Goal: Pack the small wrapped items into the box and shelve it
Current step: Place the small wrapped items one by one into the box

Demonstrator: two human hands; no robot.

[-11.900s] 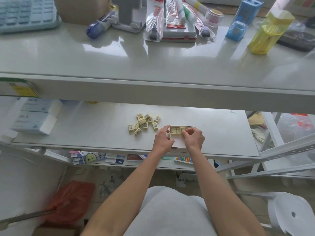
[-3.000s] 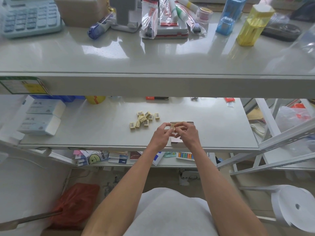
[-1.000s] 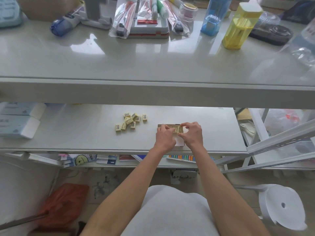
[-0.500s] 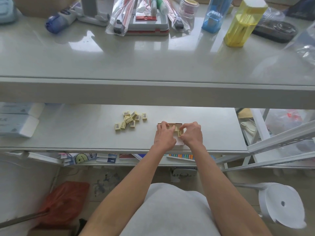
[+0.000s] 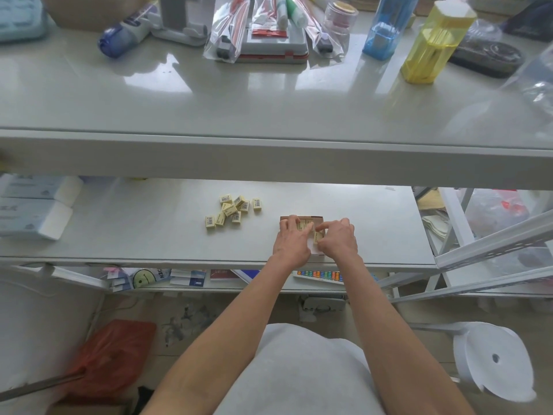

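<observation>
A small open box (image 5: 317,218) sits near the front edge of the lower shelf (image 5: 149,235), mostly hidden under my hands. Pale yellow wrapped items lie inside it; one (image 5: 302,225) shows between my hands. My left hand (image 5: 291,239) rests on the box's left side with fingers over the items. My right hand (image 5: 338,238) pinches a wrapped item (image 5: 317,236) at the box's right side. Several loose wrapped items (image 5: 232,209) lie in a heap on the shelf to the left of the box.
Pale blue boxes (image 5: 33,205) stand at the shelf's left end. The upper counter (image 5: 269,106) overhangs, holding a yellow container (image 5: 431,46), a blue one (image 5: 386,28) and bagged goods (image 5: 260,25). A white paper roll (image 5: 493,360) sits lower right; a red bag (image 5: 110,360) lies on the floor.
Both hands stay on the box, pressing items into it, with only small finger shifts. Over the longer span the loose heap has shrunk slightly and the camera has drifted.
</observation>
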